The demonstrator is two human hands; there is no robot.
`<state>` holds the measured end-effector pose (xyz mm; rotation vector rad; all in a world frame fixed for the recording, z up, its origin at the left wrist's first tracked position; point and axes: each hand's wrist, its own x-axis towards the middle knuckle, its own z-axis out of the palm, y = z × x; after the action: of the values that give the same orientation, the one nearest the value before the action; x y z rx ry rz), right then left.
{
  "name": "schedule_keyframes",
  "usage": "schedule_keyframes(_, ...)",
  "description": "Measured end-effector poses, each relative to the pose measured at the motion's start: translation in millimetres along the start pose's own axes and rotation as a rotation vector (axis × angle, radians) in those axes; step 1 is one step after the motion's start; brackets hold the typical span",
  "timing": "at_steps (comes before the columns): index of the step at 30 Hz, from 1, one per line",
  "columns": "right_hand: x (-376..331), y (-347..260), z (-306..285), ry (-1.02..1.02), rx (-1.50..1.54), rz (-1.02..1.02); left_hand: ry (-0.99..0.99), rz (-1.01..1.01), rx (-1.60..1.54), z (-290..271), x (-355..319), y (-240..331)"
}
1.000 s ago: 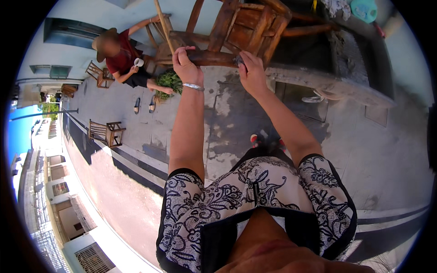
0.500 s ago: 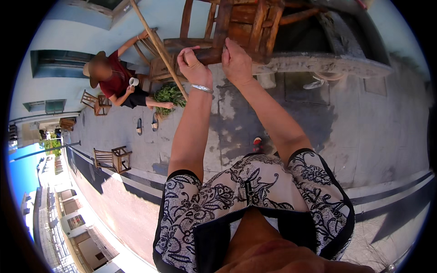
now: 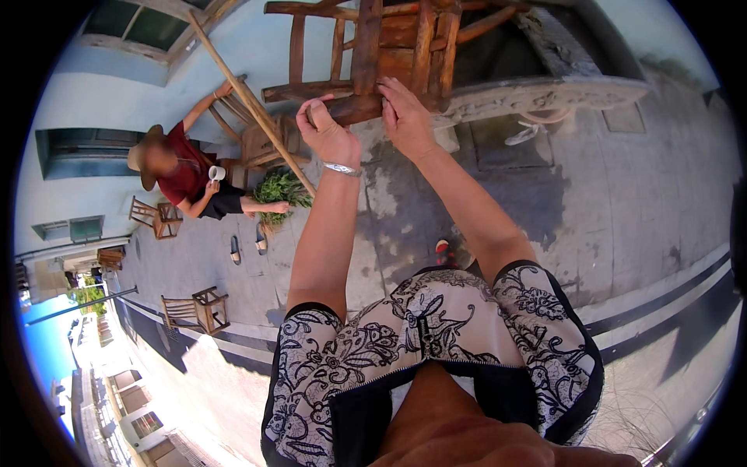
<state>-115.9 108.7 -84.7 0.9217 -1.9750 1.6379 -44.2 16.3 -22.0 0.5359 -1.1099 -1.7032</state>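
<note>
Grey paving [image 3: 607, 226] meets a pale blue wall [image 3: 109, 97]. My left hand [image 3: 332, 138] is clamped round a rail of the wooden chair [image 3: 366, 58], straight ahead of me. My right hand [image 3: 408, 124] touches that rail; whether it grips, I cannot tell. Leftward, a pole [image 3: 255, 109] slants; beyond, a seated person [image 3: 183, 167] holds a white cup [image 3: 216, 173].

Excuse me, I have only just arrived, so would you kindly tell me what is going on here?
The person wearing the camera has both hands on a brown wooden chair: the left hand grips one end of a thick rail, and the right hand touches the wood farther along. Whether the right holds anything else is unclear. To the left, someone in a brimmed hat sits holding a white, cup-like object.
</note>
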Motion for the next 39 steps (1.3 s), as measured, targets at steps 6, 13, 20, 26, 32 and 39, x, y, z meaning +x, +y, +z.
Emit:
schedule_keyframes(6,-30,44,-14,0.054,-0.155,0.067,-0.024,-0.007,-0.021,-7,1,9)
schedule_keyframes(13,-35,35,-15,0.096,-0.075,0.059,-0.039,-0.001,-0.007,-14,3,5)
schedule_keyframes(20,-25,26,1,0.149,0.037,0.204,-0.047,0.042,0.013,-12,11,8)
schedule_keyframes(26,-33,55,-15,0.084,-0.069,0.203,-0.072,0.049,0.049,-17,9,9)
schedule_keyframes(32,-29,23,1,0.109,0.017,0.225,-0.043,0.041,0.001,-18,10,6)
schedule_keyframes(39,-25,77,-25,0.071,0.088,0.312,-0.095,0.032,-0.020,-22,14,4)
